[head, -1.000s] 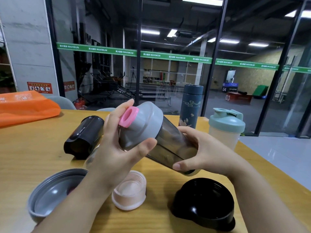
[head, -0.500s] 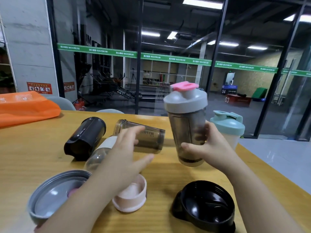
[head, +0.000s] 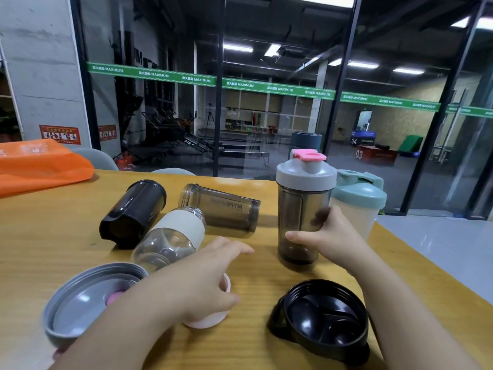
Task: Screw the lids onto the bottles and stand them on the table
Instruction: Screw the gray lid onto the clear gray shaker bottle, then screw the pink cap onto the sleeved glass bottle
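Observation:
A smoky grey bottle (head: 298, 220) with a grey lid and pink cap stands upright on the wooden table (head: 53, 252); my right hand (head: 328, 236) grips its lower body. My left hand (head: 202, 279) hovers over the pink lid (head: 210, 320), fingers relaxed and holding nothing. Lying on their sides without lids are a black bottle (head: 133, 213), a clear bottle with a white band (head: 170, 236) and a smoky bottle (head: 221, 209). A grey lid (head: 88, 303) and a black lid (head: 325, 321) lie upside down near me.
A mint-lidded shaker (head: 360, 201) and a dark blue flask (head: 305, 141) stand behind the gripped bottle. An orange bag (head: 40, 166) lies at the table's far left. The table's right edge runs close beside the black lid. Glass walls are beyond.
My right hand has turned the lidded grey bottle upright and lowered it onto the table. My left hand let go of its lid and dropped towards the pink lid.

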A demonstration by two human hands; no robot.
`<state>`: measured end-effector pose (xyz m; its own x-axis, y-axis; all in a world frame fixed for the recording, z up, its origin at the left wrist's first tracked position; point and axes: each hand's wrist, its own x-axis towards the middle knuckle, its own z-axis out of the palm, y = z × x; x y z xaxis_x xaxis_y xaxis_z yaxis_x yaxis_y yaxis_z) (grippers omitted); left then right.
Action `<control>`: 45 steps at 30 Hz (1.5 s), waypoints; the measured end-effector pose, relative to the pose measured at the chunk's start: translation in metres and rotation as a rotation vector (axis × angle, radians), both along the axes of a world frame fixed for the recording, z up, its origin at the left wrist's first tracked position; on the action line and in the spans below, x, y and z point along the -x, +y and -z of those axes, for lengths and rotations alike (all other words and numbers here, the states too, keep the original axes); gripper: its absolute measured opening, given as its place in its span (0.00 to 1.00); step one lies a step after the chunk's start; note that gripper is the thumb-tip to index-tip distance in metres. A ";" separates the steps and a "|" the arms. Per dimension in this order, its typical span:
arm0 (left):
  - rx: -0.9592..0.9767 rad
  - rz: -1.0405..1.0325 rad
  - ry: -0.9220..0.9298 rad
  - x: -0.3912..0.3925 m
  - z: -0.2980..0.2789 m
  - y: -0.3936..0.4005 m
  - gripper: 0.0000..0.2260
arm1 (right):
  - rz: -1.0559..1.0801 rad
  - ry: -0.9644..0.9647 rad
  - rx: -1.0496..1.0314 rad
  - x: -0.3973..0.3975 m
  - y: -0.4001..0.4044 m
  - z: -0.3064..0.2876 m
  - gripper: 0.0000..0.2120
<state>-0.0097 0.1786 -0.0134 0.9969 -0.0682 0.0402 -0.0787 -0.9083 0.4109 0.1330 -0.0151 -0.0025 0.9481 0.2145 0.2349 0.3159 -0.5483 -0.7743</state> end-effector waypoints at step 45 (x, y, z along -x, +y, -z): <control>0.552 -0.127 -0.780 0.002 -0.020 0.003 0.16 | 0.024 0.074 0.222 0.045 0.002 -0.047 0.21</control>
<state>-0.0122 0.1816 0.0067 0.6749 0.2650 0.6886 -0.4251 -0.6231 0.6565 0.0880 -0.0133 0.0442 0.9665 0.2301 0.1142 0.2474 -0.7146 -0.6543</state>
